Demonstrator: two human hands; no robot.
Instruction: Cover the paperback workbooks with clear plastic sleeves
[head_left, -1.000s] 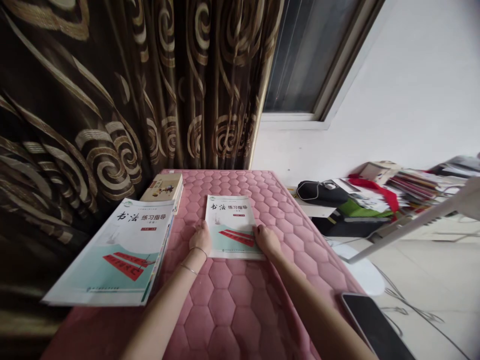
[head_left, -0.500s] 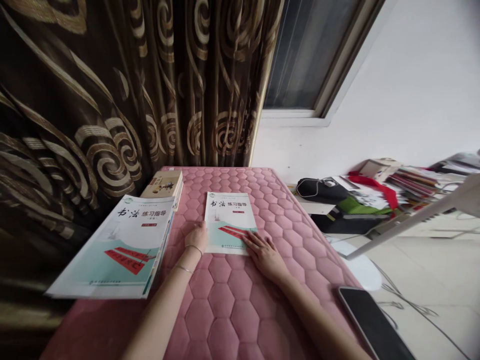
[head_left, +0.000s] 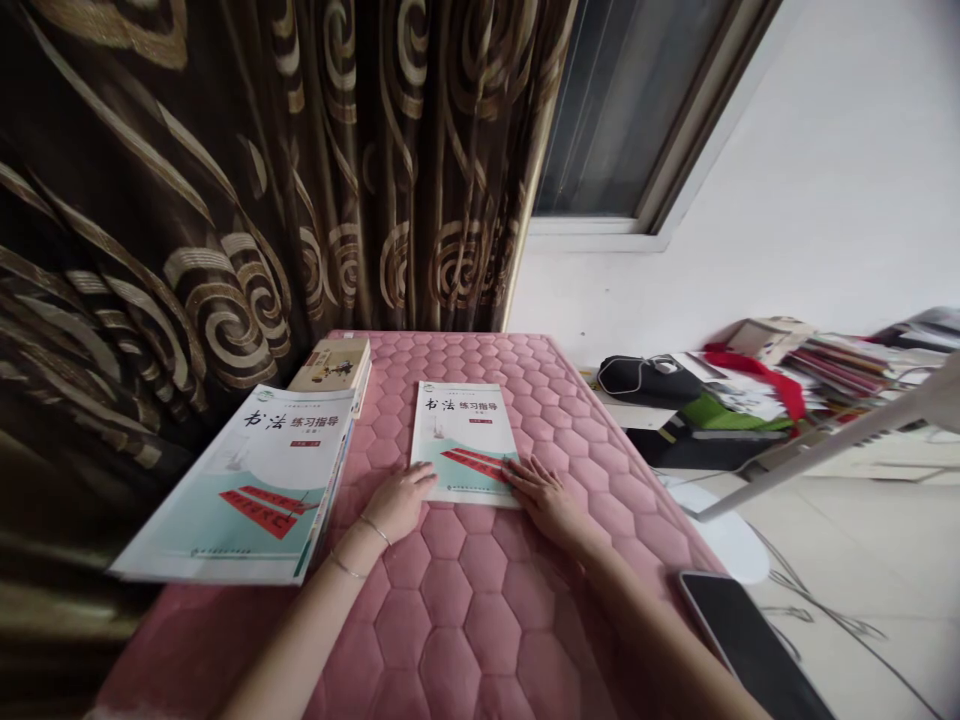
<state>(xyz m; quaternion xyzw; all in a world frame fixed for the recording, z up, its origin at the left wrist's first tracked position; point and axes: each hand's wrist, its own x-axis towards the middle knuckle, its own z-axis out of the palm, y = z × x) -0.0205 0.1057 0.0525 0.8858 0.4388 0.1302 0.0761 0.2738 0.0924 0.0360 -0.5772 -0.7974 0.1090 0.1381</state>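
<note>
A white and teal calligraphy workbook (head_left: pixel 466 440) with red strips on its cover lies closed and flat on the pink quilted surface (head_left: pixel 450 590). My left hand (head_left: pixel 401 502) rests at its lower left corner, fingertips on the edge, with bracelets round the wrist. On the other side, my right hand (head_left: pixel 546 500) lies flat, fingers stretched out and their tips touching the workbook's lower right edge. Neither hand grips it. To the left is a stack of books topped by a like workbook (head_left: pixel 255 480).
Behind that stack sits a thick beige book (head_left: pixel 334 365). A dark phone (head_left: pixel 750 640) lies at the surface's right edge. Beyond are a white lamp (head_left: pixel 810 455), a black pouch with a cable (head_left: pixel 645 378) and piled papers. A patterned curtain (head_left: pixel 360 200) hangs at the back left.
My left hand has slid down from the workbook's left edge to its lower left corner. My right hand has drawn slightly outward, to the right edge. The camera view has shifted slightly.
</note>
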